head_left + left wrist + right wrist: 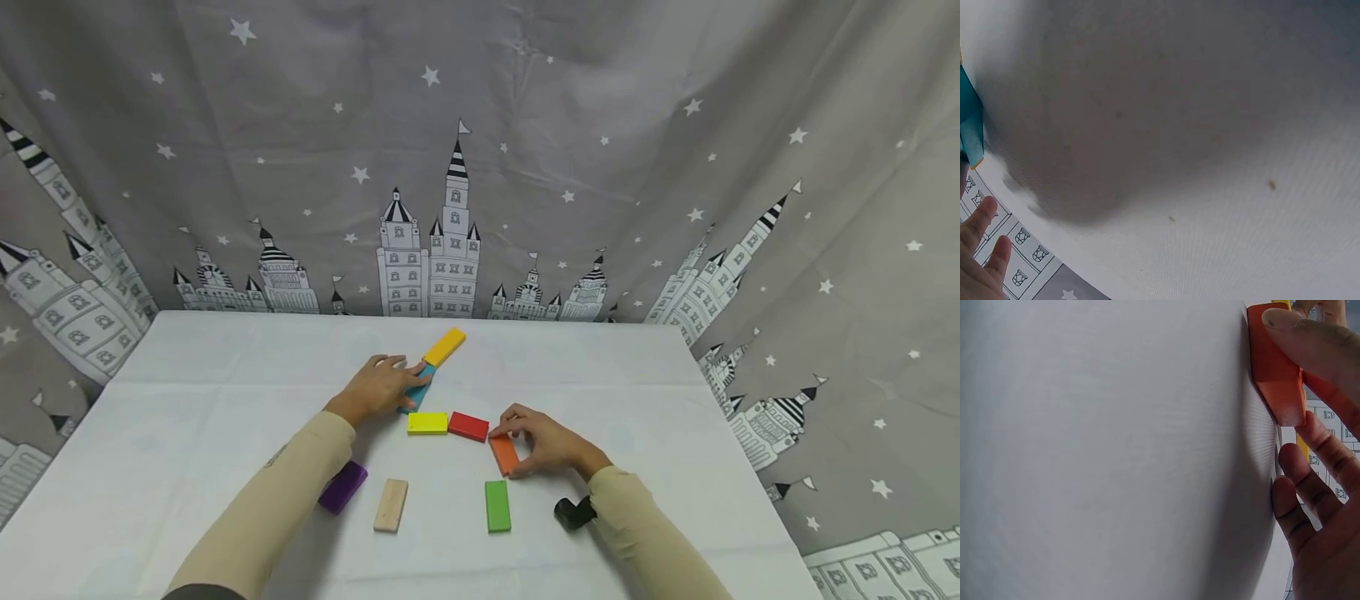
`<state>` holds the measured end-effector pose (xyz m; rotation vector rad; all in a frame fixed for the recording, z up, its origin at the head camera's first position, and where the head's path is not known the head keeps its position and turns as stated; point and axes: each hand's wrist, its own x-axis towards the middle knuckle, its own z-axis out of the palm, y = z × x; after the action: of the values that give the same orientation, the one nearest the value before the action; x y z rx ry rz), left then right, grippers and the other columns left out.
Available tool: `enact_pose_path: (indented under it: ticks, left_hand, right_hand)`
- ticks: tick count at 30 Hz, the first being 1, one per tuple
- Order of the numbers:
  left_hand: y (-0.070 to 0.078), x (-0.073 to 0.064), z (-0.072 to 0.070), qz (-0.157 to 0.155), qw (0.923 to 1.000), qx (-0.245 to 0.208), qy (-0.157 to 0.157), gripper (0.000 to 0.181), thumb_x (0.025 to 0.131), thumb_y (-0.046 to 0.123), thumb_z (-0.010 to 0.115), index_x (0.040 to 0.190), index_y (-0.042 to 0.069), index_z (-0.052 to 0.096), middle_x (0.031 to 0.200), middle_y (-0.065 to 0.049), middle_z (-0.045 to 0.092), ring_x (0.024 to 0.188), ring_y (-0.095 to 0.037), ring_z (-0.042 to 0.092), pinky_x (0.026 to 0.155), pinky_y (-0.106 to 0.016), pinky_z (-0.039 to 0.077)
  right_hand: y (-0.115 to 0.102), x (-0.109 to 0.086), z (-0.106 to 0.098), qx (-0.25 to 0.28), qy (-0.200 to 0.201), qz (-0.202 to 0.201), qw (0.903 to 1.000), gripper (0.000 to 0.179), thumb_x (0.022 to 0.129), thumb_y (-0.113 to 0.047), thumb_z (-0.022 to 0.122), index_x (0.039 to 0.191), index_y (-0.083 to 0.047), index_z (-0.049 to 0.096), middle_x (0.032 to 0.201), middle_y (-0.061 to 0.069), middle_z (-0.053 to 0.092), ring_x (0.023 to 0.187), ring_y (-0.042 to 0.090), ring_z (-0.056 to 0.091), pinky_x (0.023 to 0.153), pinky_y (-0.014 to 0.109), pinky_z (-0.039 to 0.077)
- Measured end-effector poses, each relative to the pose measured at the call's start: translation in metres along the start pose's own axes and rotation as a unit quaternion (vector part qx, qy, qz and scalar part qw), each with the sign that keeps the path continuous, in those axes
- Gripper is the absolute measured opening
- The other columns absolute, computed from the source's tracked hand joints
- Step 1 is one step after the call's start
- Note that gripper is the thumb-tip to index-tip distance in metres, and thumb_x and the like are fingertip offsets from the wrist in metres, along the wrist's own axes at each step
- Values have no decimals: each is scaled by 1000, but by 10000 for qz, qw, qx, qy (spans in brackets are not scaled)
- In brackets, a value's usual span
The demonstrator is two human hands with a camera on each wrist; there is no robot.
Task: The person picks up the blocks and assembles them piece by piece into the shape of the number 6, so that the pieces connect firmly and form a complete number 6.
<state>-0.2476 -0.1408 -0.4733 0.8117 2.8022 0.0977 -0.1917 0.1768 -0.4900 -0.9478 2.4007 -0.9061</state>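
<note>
In the head view, my left hand (381,388) holds a teal block (417,392) at the table's middle, thumb near one end and fingers over the other. A yellow-orange block (445,346) lies end to end with it, beyond. The left wrist view shows part of the teal block (971,119) at its left edge. My right hand (551,442) pinches an orange block (504,455) lengthwise between thumb and forefinger. The right wrist view shows the thumb on the orange block (1272,362). Just left of it lie a red block (468,427) and a yellow block (427,424).
Nearer me on the white-covered table (225,400) lie a green block (497,506), a plain wooden block (391,505) and a purple block (343,487), partly behind my left sleeve. A small black object (572,513) is beside my right sleeve. A grey printed curtain (525,83) hangs behind.
</note>
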Motion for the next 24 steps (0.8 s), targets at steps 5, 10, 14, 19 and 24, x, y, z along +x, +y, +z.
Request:
enact_pose_path:
  ticks: [5,10,14,19,24]
  left_hand:
    - [-1,-3,2,-45,10000,-3,32,65,85,40,67,144,24,45,151,-4,40,136,-37,36,111,-57,26]
    - [-1,-3,4,-27,10000,-88,5,64,85,39,67,143,23,46,151,-4,40,136,-37,36,111,-57,26]
    - [-1,-3,5,21,10000,-28,40,65,85,40,66,144,23,45,151,-3,40,136,-37,36,111,-57,26]
    - [-1,-2,4,96,9998,59,182,64,85,41,67,143,23,46,150,-3,42,135,-37,38,110,-57,27]
    - [-1,-1,2,51,9999,5,102,64,85,40,67,143,23,46,150,-3,41,136,-37,36,111,-57,26]
  right_hand:
    - [0,3,2,-18,4,33,10000,49,73,-17,84,120,-20,69,113,-7,48,101,15,46,79,24,43]
    - [-2,3,3,26,-38,62,10000,50,72,-16,85,120,-19,69,113,-5,49,102,18,46,80,27,42]
    - [-2,3,3,33,-24,136,9999,50,72,-16,85,119,-20,69,113,-5,48,102,18,46,80,27,42]
    - [-3,3,2,7,30,273,9996,50,72,-17,84,119,-23,69,113,-8,48,103,15,45,81,25,43]
    - [-3,3,1,22,37,189,9998,51,72,-16,85,120,-21,69,113,-6,48,103,17,45,80,27,42]
